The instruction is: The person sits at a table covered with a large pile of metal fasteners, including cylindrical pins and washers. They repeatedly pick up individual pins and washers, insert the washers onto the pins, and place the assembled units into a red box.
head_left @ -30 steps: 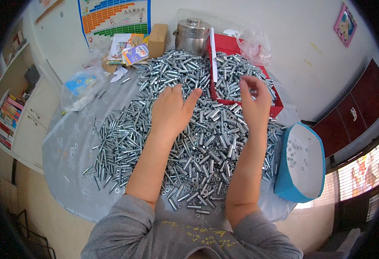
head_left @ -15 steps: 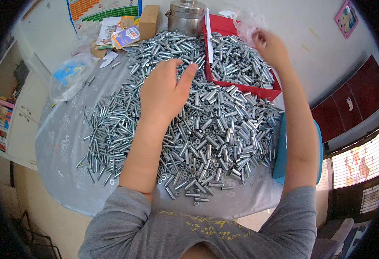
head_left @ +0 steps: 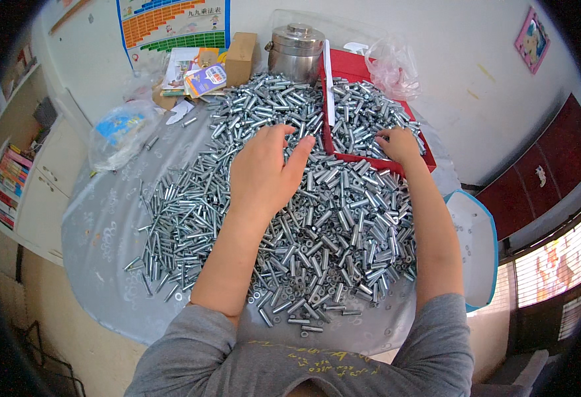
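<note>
Head view: a round desk (head_left: pixel 98 231) under a grey patterned cloth is seen from above, heaped with small silver metal sleeves (head_left: pixel 343 225).
Left hand (head_left: pixel 264 175): laid palm-down on the heap near the desk's middle, fingers spread wide and pointing toward the far edge; nothing is seen to be gripped.
Right hand (head_left: pixel 399 144): rested on the near rim of the red tray (head_left: pixel 376 162), fingers curled down among the sleeves inside; whether one is pinched cannot be told.
Sleeve pile: spread from the near edge to the far edge, long axes lying every way; it lies directly beneath and around the left hand.
Tray: set at the far right of the desk, filled with the same sleeves, a pale strip (head_left: pixel 328 79) stood along its left wall.
Key relation: the tray lies ahead and right of the pile; the right hand is much nearer to it.
Far edge: steel lidded pot (head_left: pixel 295 47), cardboard box (head_left: pixel 241 58), booklets (head_left: pixel 194 73), clear bags (head_left: pixel 391 63).
</note>
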Available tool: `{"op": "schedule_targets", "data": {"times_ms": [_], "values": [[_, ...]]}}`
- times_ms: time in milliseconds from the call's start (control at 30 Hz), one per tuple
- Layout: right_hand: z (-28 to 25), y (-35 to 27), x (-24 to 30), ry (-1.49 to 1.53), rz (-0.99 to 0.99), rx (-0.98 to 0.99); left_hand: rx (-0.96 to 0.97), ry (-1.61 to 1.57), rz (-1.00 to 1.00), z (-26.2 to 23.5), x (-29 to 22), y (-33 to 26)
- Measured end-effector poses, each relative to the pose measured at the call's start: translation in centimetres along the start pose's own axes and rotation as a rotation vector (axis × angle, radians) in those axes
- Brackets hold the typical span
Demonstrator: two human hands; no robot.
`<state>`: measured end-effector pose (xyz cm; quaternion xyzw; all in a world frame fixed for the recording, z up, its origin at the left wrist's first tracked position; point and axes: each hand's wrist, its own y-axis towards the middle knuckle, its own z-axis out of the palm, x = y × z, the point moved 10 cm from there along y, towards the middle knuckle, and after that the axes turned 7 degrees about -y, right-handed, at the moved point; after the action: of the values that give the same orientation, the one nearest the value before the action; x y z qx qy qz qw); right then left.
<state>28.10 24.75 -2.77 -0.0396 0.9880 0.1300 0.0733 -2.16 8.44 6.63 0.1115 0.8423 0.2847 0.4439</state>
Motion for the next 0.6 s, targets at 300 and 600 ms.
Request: {"op": "schedule_targets", "data": {"times_ms": [300, 600], "values": [[0.3, -1.3, 0.9, 0.248, 0.017, 0.162, 0.012, -0.035, 0.012, 0.2, -0.3, -0.1], [1.0, -1.1, 2.1, 0.289, -0.099, 0.266, 0.020, -0.060, 0.006, -0.1, -0.3, 0.1]]}}
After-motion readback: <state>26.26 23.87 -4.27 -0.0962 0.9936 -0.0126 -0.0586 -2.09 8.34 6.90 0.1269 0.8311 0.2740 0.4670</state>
